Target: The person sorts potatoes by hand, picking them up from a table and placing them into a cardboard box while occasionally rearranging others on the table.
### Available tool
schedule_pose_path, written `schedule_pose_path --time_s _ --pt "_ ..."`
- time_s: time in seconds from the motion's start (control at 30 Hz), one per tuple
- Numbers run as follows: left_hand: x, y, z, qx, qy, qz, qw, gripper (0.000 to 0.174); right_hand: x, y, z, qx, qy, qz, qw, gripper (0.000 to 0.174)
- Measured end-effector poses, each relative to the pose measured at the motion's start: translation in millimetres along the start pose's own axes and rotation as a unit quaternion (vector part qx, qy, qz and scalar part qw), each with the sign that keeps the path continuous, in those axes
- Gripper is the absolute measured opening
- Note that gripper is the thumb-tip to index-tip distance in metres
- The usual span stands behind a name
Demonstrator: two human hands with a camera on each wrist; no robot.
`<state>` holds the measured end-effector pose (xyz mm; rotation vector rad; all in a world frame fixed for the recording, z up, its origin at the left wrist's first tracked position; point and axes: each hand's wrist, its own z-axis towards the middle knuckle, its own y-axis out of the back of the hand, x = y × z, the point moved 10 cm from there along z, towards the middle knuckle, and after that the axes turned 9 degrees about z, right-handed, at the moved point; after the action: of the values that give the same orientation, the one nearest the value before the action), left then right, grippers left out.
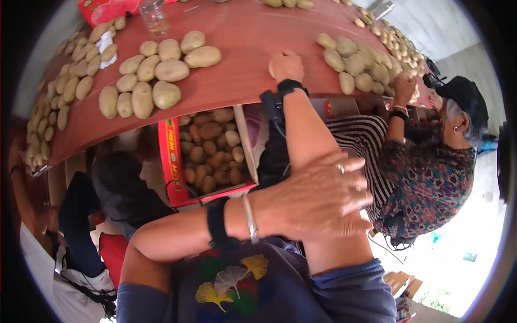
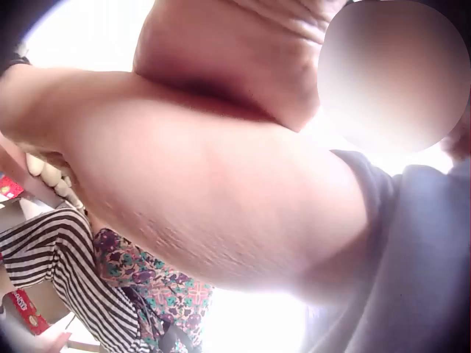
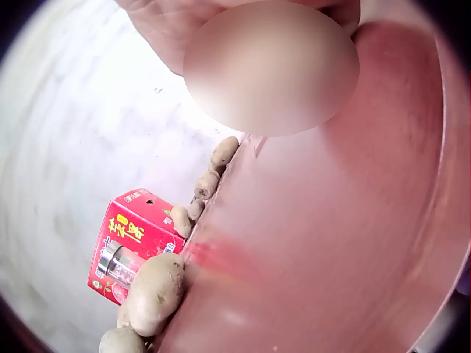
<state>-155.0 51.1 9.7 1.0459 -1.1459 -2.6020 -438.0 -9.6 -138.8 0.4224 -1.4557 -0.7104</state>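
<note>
My left hand (image 1: 323,199), with a ring and a silver bangle, lies across my right forearm (image 1: 312,129), its fingers extended over the skin. The same forearm (image 2: 206,176) fills much of the left wrist view. My right hand (image 1: 286,65) is at the red table (image 1: 247,54), back of the hand up, between two groups of potatoes. Its fingertips are hidden, and I cannot tell whether they hold anything. To its left lies a group of potatoes (image 1: 171,70); to its right, a larger pile of potatoes (image 1: 355,64).
A red-edged carton (image 1: 172,161) of potatoes stands below the table's near edge. Another person (image 1: 431,161) in a black cap sits at the right, a hand at the potatoes. More potatoes (image 1: 70,89) line the left end, near a glass jar (image 1: 154,19) and a red box (image 3: 132,235).
</note>
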Motion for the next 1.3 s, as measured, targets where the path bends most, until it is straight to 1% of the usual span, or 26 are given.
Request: schedule_pose_path --time_s 0.03,0.1,0.13,0.17,0.2,0.23,0.27,0.3,0.33,0.37,0.4,0.43,0.47,0.5,0.53,0.63,0.67,0.77,0.83,0.9,1.0,1.1,1.13,1.23,1.27,1.3 --pt "8 14 -8 -0.146 -0.013 0.014 0.989 0.056 -3 -4 6 -0.022 0.021 -0.014 0.999 0.033" --pt "23 15 -16 -0.177 0.001 0.020 0.984 0.051 -2 -10 3 0.021 0.021 -0.017 0.999 0.033" --pt "37 18 -18 -0.155 0.039 0.056 0.986 0.044 3 -8 -2 0.018 0.023 -0.015 0.999 0.033" --pt "56 14 -22 -0.126 0.080 0.115 0.982 0.050 5 -5 -6 0.013 0.023 -0.018 1.000 0.032" --pt "70 23 -32 -0.131 0.110 0.202 0.964 0.050 8 -7 -7 0.023 0.024 -0.019 0.999 0.032" --pt "82 30 -42 -0.132 0.135 0.287 0.939 0.051 10 -8 -4 0.028 0.025 -0.020 0.999 0.032" --pt "95 49 -57 -0.186 0.198 0.313 0.910 0.044 11 -9 -2 0.032 0.023 -0.020 0.999 0.032" --pt "108 60 -73 -0.167 0.239 0.403 0.868 0.038 8 -10 0 0.035 0.019 -0.025 0.999 0.032" --pt "125 65 -91 -0.132 0.240 0.513 0.814 0.039 4 -9 -1 0.036 0.012 -0.032 0.999 0.032" --pt "133 84 -113 -0.158 0.260 0.525 0.795 0.046 6 -11 -4 0.044 0.019 -0.051 0.998 0.031" --pt "136 108 -135 -0.193 0.303 0.491 0.793 0.050 11 -14 -5 0.051 0.027 -0.068 0.996 0.031" --pt "143 131 -156 -0.188 0.362 0.442 0.799 0.053 16 -17 -6 0.055 0.033 -0.084 0.994 0.031" --pt "155 144 -178 -0.203 0.364 0.474 0.776 0.055 18 -19 -6 0.056 0.040 -0.086 0.994 0.031" --pt "166 160 -198 -0.188 0.422 0.489 0.740 0.057 19 -19 -6 0.054 0.046 -0.094 0.993 0.031" --pt "173 169 -211 -0.163 0.447 0.529 0.703 0.059 20 -17 -3 0.051 0.054 -0.102 0.992 0.032" --pt "199 178 -211 -0.117 0.473 0.517 0.704 0.061 21 -21 1 0.055 0.048 -0.110 0.991 0.035" --pt "206 171 -199 -0.119 0.433 0.537 0.714 0.061 22 -26 4 0.056 0.060 -0.106 0.991 0.036" --pt "236 154 -156 -0.106 0.366 0.505 0.775 0.059 16 -36 20 0.064 0.101 -0.112 0.987 0.039" --pt "267 143 -136 -0.095 0.329 0.508 0.790 0.057 18 -36 13 0.083 0.116 -0.123 0.982 0.040" --pt "298 133 -128 -0.005 0.408 0.430 0.805 0.054 22 -32 13 0.082 0.110 -0.129 0.982 0.041" --pt "316 126 -117 0.033 0.374 0.539 0.754 0.051 19 -34 10 0.082 0.087 -0.116 0.986 0.042" --pt "328 125 -109 0.105 0.389 0.524 0.750 0.036 18 -31 11 0.089 0.059 -0.122 0.987 0.041" --pt "333 126 -104 0.111 0.387 0.536 0.742 0.024 17 -32 12 0.087 0.056 -0.125 0.987 0.041" --pt "336 133 -110 0.066 0.428 0.491 0.755 0.023 20 -41 15 0.110 0.073 -0.141 0.981 0.041" --pt "344 129 -111 0.118 0.437 0.461 0.763 0.024 20 -42 16 0.123 0.081 -0.150 0.978 0.041" --pt "328 132 -107 0.099 0.417 0.470 0.772 0.026 21 -37 14 0.118 0.077 -0.152 0.978 0.041"
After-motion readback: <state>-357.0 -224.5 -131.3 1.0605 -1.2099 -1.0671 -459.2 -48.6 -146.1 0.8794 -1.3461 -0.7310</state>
